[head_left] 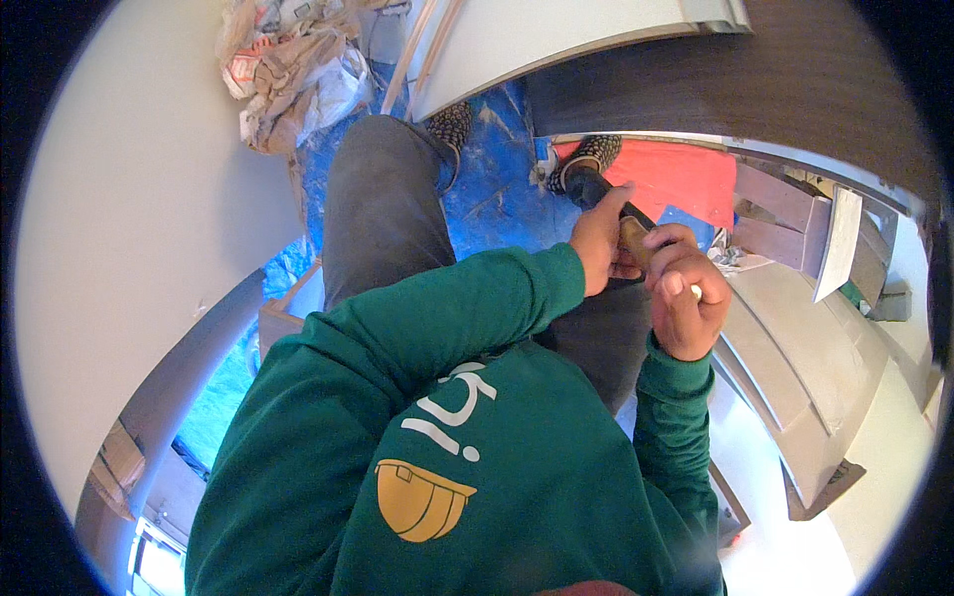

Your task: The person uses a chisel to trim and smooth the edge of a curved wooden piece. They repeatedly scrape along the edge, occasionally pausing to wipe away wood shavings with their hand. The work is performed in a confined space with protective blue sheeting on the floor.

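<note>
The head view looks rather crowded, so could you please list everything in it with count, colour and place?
Plastic bags: several, tan and white, upper left
Wood strips: two, light brown, beside the bags
Wall or panel: one, white, left
Light panel: one, off-white, top middle
Dark panel: one, brown, upper right
Floor sheet: one visible, blue, around the feet
Red sheet: one, right of the feet
Small board: one, white, right
Boards: several, beige, right
Held object: one, brown and black, in both hands, partly hidden
Shoes: two, dark with pale spots, upper middle
Trousers: one pair, grey, middle
Sweatshirt: one, green, bottom middle
Left hand: one, bare, right of centre
Right hand: one, bare, beside it
</note>
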Demonstrator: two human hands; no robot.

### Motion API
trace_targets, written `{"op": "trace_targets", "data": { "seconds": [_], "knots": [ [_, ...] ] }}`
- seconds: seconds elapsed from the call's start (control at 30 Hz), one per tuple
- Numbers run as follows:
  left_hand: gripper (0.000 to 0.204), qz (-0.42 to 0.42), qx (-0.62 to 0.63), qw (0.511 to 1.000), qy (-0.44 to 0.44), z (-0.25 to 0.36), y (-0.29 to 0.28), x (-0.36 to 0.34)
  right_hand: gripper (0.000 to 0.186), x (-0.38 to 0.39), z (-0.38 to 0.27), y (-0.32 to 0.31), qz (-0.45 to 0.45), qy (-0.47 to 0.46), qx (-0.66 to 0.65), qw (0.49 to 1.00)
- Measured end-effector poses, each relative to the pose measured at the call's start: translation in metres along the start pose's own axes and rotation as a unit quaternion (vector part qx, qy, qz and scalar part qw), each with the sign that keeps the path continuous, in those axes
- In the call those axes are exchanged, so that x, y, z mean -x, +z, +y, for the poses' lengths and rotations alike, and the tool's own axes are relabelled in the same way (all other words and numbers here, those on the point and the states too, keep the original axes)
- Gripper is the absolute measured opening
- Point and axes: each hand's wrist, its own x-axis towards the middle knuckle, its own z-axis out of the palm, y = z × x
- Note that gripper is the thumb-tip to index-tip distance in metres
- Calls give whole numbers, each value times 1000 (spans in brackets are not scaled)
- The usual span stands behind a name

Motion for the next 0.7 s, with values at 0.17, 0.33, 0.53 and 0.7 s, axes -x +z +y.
{"op": "trace_targets", "data": {
  "seconds": [0.17,0.33,0.53,0.7],
  "knots": [
    [16,40,59,997,-9,14,9,-23,22,-9,-2,-3,-43,72,84,993],
    [19,80,-31,996,28,30,8,-20,43,-14,-27,18,54,298,64,951],
    [33,119,-100,983,99,19,1,-32,66,-45,-28,12,71,573,-83,812],
    [32,130,-96,980,114,22,4,-32,70,-58,-12,2,11,622,-54,781]
  ]
}}
